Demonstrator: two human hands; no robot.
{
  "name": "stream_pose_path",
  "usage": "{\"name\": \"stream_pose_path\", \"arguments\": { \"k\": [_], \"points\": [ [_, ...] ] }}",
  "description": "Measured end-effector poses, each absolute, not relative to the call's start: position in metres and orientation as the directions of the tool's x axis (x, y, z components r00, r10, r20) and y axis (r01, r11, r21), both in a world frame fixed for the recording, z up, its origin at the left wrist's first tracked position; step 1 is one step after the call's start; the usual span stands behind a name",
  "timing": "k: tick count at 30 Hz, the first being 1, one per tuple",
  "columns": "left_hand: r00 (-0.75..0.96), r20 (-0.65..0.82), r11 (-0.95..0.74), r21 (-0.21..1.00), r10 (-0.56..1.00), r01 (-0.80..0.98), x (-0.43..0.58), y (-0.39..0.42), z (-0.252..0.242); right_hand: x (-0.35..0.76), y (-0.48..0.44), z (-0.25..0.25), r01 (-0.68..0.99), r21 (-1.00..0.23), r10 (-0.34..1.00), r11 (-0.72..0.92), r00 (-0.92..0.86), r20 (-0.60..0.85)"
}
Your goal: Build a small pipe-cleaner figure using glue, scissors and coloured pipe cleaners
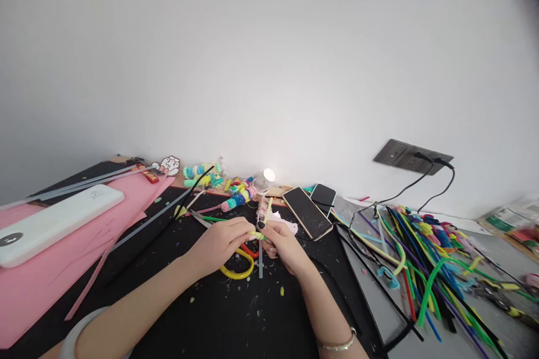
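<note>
Over the black mat, my left hand (pixel 223 242) and my right hand (pixel 286 244) meet, fingers closed in a pinch. Between them is a small yellow and green pipe cleaner piece (pixel 256 235), and a pale yellow end (pixel 268 210) sticks up by my right fingertips. Its exact shape is partly covered by my fingers. Scissors (pixel 238 275) with yellow and red handles lie beneath my hands, their blades pointing left. A translucent strip (pixel 260 263) also lies under my right hand. Behind them rests a fuzzy striped multicoloured roll (pixel 238 199).
A small lit lamp (pixel 265 179) stands by the wall, with two phones (pixel 307 213) to its right. Pink sheets (pixel 46 286) and a white power bank (pixel 63 224) lie left. Loose pipe cleaners (pixel 425 269) cover the right side, near cables from a wall socket (pixel 404 157).
</note>
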State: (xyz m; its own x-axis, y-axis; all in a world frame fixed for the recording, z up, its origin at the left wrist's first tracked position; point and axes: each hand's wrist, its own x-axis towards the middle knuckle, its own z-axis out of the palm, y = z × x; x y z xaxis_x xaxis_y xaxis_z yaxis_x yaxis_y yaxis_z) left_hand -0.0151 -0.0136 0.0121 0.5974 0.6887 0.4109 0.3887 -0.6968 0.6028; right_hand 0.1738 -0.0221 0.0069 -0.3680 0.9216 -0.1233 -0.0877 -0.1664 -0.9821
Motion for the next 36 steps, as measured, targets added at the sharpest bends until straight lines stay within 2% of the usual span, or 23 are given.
{"name": "stream_pose_path", "arguments": {
  "k": [3, 8, 18, 27, 36],
  "points": [
    [0.593, 0.326, -0.613, 0.693, 0.736, 0.38, -0.013, -0.017, 0.019, 0.176, -0.021, 0.008, -0.094, -0.987, 0.947, -0.127, -0.309, -0.093],
    [0.616, 0.242, -0.542, 0.758, 0.75, 0.363, -0.009, -0.018, 0.021, 0.176, -0.02, 0.006, -0.172, -0.971, 0.941, -0.166, -0.322, -0.103],
    [0.616, 0.214, -0.523, 0.763, 0.758, 0.379, -0.008, -0.018, 0.016, 0.171, -0.021, 0.005, -0.141, -0.988, 0.964, -0.065, -0.264, -0.025],
    [0.665, 0.235, -0.612, 0.673, 0.709, 0.415, -0.01, -0.02, 0.019, 0.173, -0.019, 0.001, -0.033, -0.999, 0.949, 0.024, -0.315, 0.033],
    [0.654, 0.407, -0.75, 0.521, 0.638, 0.407, -0.015, -0.015, 0.003, 0.175, -0.018, 0.004, 0.059, -0.998, 0.95, 0.018, -0.313, -0.002]
  ]
}}
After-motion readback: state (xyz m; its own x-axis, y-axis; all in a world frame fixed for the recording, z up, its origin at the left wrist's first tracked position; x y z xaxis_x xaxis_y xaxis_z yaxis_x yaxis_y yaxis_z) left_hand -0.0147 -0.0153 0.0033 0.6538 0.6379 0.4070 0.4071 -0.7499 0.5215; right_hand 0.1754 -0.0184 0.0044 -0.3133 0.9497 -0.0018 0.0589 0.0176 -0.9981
